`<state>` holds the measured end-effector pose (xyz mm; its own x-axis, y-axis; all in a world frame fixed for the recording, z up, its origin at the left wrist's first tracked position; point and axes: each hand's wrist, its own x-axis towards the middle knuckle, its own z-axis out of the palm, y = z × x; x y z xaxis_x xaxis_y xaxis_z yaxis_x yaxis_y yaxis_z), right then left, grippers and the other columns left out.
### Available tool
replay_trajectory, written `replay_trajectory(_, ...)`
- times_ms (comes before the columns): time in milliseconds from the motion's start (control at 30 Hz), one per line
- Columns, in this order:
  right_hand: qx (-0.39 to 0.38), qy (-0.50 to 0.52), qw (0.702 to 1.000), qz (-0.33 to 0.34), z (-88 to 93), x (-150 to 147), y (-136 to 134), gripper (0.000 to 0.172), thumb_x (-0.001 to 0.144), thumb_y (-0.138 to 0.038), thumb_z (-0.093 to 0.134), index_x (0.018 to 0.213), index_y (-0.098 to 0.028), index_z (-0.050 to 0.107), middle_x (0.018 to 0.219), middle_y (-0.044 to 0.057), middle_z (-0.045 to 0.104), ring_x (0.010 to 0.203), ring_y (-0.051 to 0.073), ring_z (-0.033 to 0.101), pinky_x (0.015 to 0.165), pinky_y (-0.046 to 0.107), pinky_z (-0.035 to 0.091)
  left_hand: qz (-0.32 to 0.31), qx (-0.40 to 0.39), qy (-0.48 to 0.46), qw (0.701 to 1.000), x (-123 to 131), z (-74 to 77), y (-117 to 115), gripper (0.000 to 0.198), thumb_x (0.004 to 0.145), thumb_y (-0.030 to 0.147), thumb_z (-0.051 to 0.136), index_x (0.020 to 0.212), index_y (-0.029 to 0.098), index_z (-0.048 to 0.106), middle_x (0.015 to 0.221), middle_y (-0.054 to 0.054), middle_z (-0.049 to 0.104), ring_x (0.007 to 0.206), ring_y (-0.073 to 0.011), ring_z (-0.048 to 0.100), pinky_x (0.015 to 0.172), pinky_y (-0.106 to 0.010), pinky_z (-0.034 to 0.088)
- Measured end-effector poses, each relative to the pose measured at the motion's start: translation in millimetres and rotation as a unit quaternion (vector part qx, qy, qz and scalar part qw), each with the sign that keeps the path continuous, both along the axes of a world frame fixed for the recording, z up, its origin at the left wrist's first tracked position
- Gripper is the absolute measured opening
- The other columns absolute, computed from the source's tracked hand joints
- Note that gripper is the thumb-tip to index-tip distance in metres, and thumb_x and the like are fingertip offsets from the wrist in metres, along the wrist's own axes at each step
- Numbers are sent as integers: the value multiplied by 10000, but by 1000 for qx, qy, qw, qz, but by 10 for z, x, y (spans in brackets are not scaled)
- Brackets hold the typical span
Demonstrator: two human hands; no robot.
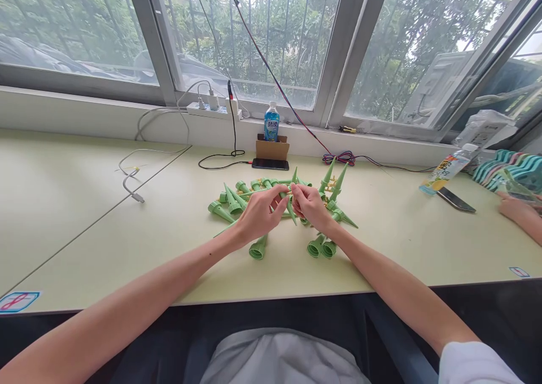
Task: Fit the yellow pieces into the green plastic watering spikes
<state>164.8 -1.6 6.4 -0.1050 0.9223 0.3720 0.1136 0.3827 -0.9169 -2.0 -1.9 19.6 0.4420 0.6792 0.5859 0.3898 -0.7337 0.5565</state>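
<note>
Green plastic spikes with pointed, tapering bodies and wide threaded collars (pixel 234 204) lie heaped on the pale yellow-green table (pixel 161 237), in the middle of the scene, beneath and around the person's hands. Raised over the heap, one slim green spike (pixel 292 211) points down toward the near side between the hands, beside a small yellow stick-like piece (pixel 289 192). The left hand (pixel 263 210) has its thumb and forefinger drawn close about this work, the other fingers curved; the right hand (pixel 311 204) is curled, thumb and forefinger pinching the yellow piece. Fingers cover much of it, so the exact hold is hard to make out.

Three loose spikes lie at the near side, their hollow mouths facing the person; at the right, two stand with tips up. The plastic looks light, stiff and rather smooth, so the ribbed collar should give the surest hold, and the thin tip the poorest. The small yellow piece probably calls for fingertips and gentle pressure, since it looks easy to drop or snap.
</note>
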Motion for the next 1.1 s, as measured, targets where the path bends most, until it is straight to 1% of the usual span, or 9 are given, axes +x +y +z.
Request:
replay_trajectory(200,5,-11,1000,-10,1,6,6,518,892,-643,513,615,-220,400,450,-58,392,362,90,395,356,243,279,-4,12,9,1000,3,-19,5,244,955,313,481,1124,202,617,722,14,656,574,-105,572,619,-225,481)
replay_trajectory(367,27,-23,999,-20,-32,14,27,515,909,-630,498,615,-219,395,440,-62,391,358,88,384,368,241,274,-6,7,11,1000,2,-30,6,279,958,307,472,1211,219,552,709,29,629,540,-103,556,587,-223,459)
replay_trajectory(500,50,-61,996,-48,-65,20,49,529,916,-639,476,612,-218,377,448,-53,409,394,91,385,403,239,291,4,-10,20,1000,3,-41,13,304,955,312,468,1243,219,495,711,32,628,536,-113,574,599,-235,462)
replay_trajectory(667,73,-101,990,-72,-67,18,48,524,933,-624,454,611,-218,379,459,-45,419,433,101,391,451,245,312,9,-22,26,999,4,-48,18,321,953,323,465,1261,233,468,728,31,627,530,-117,579,598,-241,460)
replay_trajectory(900,81,-121,986,-77,-56,17,35,531,932,-632,446,605,-218,387,462,-42,427,448,105,382,490,251,331,8,-19,30,999,2,-52,19,328,947,294,463,1269,234,452,724,34,620,498,-108,553,580,-238,446)
replay_trajectory(1100,82,-129,986,-70,-45,15,21,523,939,-622,440,609,-221,384,468,-42,414,458,109,373,486,252,310,17,-24,43,999,5,-45,2,354,935,274,474,1285,236,432,730,31,625,490,-111,530,562,-236,422)
